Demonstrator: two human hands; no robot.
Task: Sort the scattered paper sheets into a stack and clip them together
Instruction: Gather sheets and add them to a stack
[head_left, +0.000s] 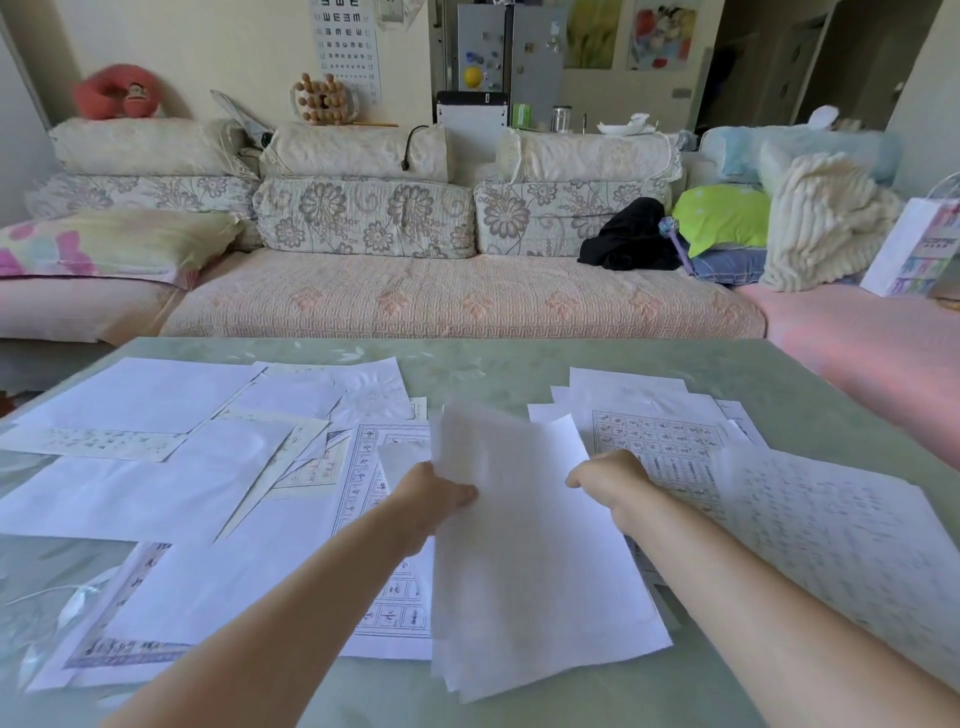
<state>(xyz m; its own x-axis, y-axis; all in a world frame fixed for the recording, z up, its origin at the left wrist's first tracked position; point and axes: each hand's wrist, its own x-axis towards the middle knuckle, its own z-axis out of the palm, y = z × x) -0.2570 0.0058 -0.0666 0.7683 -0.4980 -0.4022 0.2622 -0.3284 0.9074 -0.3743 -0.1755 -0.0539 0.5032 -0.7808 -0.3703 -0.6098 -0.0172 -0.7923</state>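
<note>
Many white paper sheets lie scattered over the pale green table (519, 364). A loose bundle of blank sheets (524, 551) is held in front of me, slightly blurred and lifted off the tabletop. My left hand (434, 491) grips its left edge. My right hand (610, 480) grips its right edge, fingers curled under. Overlapping blank and printed sheets (171, 457) cover the left half of the table. Printed grid sheets (660, 436) and a handwritten sheet (831, 535) lie on the right. No clip is visible.
A plastic sleeve (57, 613) lies at the table's near left. Behind the table stands a sofa (457, 301) with cushions, a black cloth (628, 239), a green pillow (722, 213) and a white paper bag (914, 249).
</note>
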